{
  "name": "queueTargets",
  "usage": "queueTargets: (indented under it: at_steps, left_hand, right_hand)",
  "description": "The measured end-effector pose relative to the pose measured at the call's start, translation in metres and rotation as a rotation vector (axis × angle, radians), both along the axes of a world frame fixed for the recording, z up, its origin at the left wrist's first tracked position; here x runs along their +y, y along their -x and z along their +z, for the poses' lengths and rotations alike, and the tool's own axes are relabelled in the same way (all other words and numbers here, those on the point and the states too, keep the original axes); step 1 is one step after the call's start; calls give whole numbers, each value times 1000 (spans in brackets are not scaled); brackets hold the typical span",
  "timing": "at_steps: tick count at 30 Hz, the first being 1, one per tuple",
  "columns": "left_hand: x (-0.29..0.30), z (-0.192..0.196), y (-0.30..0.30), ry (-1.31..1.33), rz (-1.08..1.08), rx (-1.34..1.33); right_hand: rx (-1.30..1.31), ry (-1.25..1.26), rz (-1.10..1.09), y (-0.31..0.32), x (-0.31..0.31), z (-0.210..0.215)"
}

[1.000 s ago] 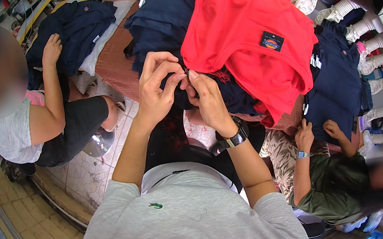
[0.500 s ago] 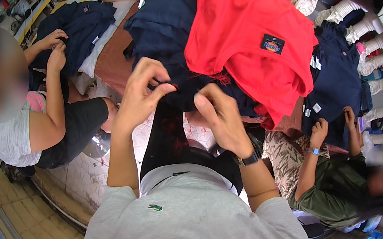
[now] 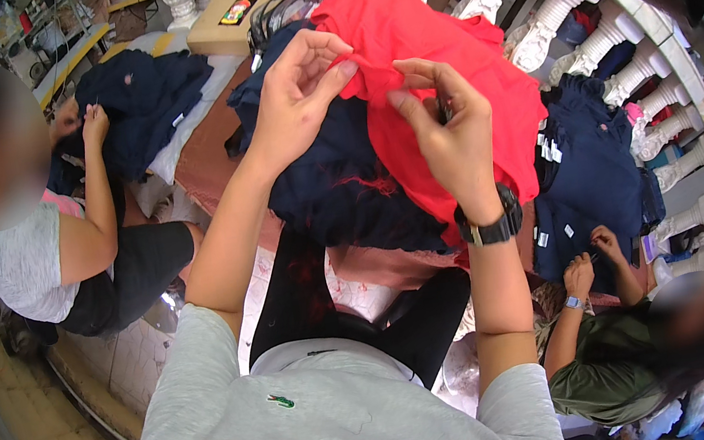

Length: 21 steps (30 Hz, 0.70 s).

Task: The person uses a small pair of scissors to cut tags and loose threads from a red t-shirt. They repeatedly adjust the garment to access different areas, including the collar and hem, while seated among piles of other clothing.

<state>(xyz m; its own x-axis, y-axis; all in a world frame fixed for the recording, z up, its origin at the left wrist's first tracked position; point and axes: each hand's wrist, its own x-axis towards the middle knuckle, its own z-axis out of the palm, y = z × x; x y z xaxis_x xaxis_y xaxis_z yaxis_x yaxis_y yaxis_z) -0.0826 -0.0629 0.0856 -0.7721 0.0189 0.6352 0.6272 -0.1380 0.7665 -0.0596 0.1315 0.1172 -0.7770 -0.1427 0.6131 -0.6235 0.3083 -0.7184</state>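
Observation:
My left hand (image 3: pixel 294 96) and my right hand (image 3: pixel 447 131) are raised in front of me, both pinching a fold of a red garment (image 3: pixel 462 101). The fingers of each hand close on the red cloth near its upper left edge. A black watch (image 3: pixel 491 225) sits on my right wrist. Under the red garment lies a dark navy garment (image 3: pixel 337 185) with loose red threads on it. I wear a grey shirt (image 3: pixel 310 420) and dark trousers.
A person in a white top (image 3: pixel 27 262) sits at left, handling navy cloth (image 3: pixel 139 97). Another person in a green shirt (image 3: pixel 614 363) sits lower right, hands on navy garments (image 3: pixel 593 172). White balusters (image 3: pixel 608 32) curve along the right. A cardboard box (image 3: pixel 224 24) lies behind.
My hands have lifted from the dark navy garment and taken hold of the red garment's edge. The view has shifted so the red cloth sits between both hands.

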Motion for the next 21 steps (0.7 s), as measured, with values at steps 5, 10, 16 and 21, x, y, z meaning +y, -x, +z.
queueTargets:
  at_steps: [5,10,16,21]
  left_hand:
    - [10,20,25,-97,51,98]
    - [14,22,33,-94,25,107]
    - [16,34,40,32,326,292]
    - [44,5,-1,178,569,562]
  right_hand:
    - [2,242,26,34,9,19]
    - [-96,244,55,38,21,27]
    - [-84,11,51,47,24,18]
    - [-39,34,-16,39,16,23]
